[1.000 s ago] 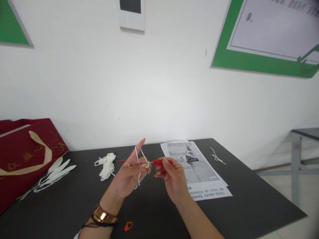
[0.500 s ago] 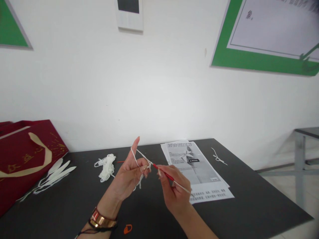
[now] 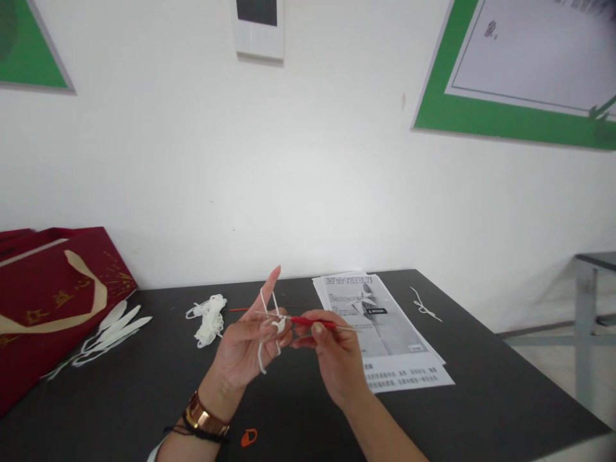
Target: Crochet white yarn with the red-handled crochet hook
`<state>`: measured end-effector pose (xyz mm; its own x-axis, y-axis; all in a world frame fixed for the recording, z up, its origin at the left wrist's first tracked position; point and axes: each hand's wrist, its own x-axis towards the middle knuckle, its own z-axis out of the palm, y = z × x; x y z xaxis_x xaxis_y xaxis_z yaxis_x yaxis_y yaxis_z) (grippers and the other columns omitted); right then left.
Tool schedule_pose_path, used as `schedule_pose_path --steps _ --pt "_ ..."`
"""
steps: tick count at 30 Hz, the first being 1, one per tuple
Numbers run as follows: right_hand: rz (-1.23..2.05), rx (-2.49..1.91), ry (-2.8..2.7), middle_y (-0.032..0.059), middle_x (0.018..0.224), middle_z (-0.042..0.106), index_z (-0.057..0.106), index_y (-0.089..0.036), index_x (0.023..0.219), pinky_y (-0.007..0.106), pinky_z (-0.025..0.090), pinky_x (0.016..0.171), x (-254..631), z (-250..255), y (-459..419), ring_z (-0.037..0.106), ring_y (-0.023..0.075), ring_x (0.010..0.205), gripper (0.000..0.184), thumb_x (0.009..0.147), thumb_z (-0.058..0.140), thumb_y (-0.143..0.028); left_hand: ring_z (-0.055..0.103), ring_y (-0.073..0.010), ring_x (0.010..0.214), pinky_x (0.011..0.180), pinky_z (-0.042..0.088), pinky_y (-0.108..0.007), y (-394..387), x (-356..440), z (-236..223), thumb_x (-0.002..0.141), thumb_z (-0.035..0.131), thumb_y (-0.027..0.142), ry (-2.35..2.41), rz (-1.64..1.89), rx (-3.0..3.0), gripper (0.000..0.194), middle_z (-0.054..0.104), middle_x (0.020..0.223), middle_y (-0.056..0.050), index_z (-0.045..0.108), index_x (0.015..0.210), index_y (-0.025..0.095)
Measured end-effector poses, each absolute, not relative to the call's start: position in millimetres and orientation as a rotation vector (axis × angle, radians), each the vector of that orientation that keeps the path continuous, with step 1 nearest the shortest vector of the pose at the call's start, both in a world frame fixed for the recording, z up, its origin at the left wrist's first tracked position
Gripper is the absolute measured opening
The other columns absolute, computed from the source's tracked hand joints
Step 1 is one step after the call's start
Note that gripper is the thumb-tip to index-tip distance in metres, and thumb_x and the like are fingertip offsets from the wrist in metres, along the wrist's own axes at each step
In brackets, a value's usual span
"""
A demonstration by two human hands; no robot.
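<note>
At far left, a red bag (image 3: 29,359) is seen on the bench (image 3: 298,417); beside it, several slender white pieces (image 3: 118,326) are laid out, apparently completed. Next, unworked yarn is left in a loose skein (image 3: 210,321); whether it is joined to the yarn in hand cannot be told.

The left hand (image 3: 237,350) is held above the bench, its index finger raised apart with white yarn looped around it. Its thumb and other fingers are closed on a small white worked piece (image 3: 280,324), judged to be at an early stage; its stitches cannot be counted. An orange clip (image 3: 249,438) is placed nearer the viewer. The red-handled hook (image 3: 312,322) is pointed leftward, its shaft set at the worked piece, and its handle is clamped between the closed fingers of the right hand (image 3: 339,359). Farther right, printed sheets (image 3: 399,327) and a knotted white cord (image 3: 423,309) are seen.
</note>
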<state>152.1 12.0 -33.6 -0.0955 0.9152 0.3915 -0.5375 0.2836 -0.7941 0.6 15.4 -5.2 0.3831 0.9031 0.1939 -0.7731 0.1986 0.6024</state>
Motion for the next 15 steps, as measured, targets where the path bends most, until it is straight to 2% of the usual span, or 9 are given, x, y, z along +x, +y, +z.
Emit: schedule_pose_path --steps 3,6,10,15 --pt "1.539 -0.37 -0.899 0.0018 0.071 0.07 0.071 -0.019 0.089 0.025 0.059 0.056 151 -32 16 0.064 0.0131 0.064 0.013 0.081 0.07 -0.03 0.046 -0.0109 0.056 0.058 0.039 -0.024 14 0 -5 0.067 0.062 0.003 0.195 1.153 0.733 0.093 0.048 0.06 0.003 0.023 0.148 0.031" --pt "1.63 -0.345 -0.822 0.0009 0.067 0.067 0.071 -0.018 0.086 0.023 0.058 0.053 152 -29 15 0.061 0.0108 0.059 0.015 0.079 0.072 -0.031 0.045 -0.0114 0.054 0.056 0.036 -0.025 14 -1 -4 0.067 0.061 0.005 0.188 1.123 0.793 0.096 0.052 0.06 0.002 0.018 0.149 0.032" --pt "1.605 -0.353 -0.796 0.0005 0.065 0.065 0.071 -0.018 0.083 0.023 0.058 0.051 153 -23 12 0.057 0.0105 0.056 0.017 0.078 0.072 -0.034 0.043 -0.0112 0.053 0.055 0.034 -0.025 13 -3 -5 0.067 0.062 0.007 0.197 1.118 0.827 0.098 0.05 0.058 0.004 0.013 0.149 0.033" --pt "1.495 -0.33 -0.851 -0.0002 0.066 0.063 0.069 -0.018 0.081 0.025 0.058 0.052 156 -19 11 0.056 0.0103 0.055 0.017 0.084 0.065 -0.034 0.037 -0.0111 0.049 0.052 0.035 -0.025 11 -3 -2 0.068 0.063 0.01 0.152 1.12 0.833 0.096 0.043 0.053 0.005 0.016 0.149 0.031"
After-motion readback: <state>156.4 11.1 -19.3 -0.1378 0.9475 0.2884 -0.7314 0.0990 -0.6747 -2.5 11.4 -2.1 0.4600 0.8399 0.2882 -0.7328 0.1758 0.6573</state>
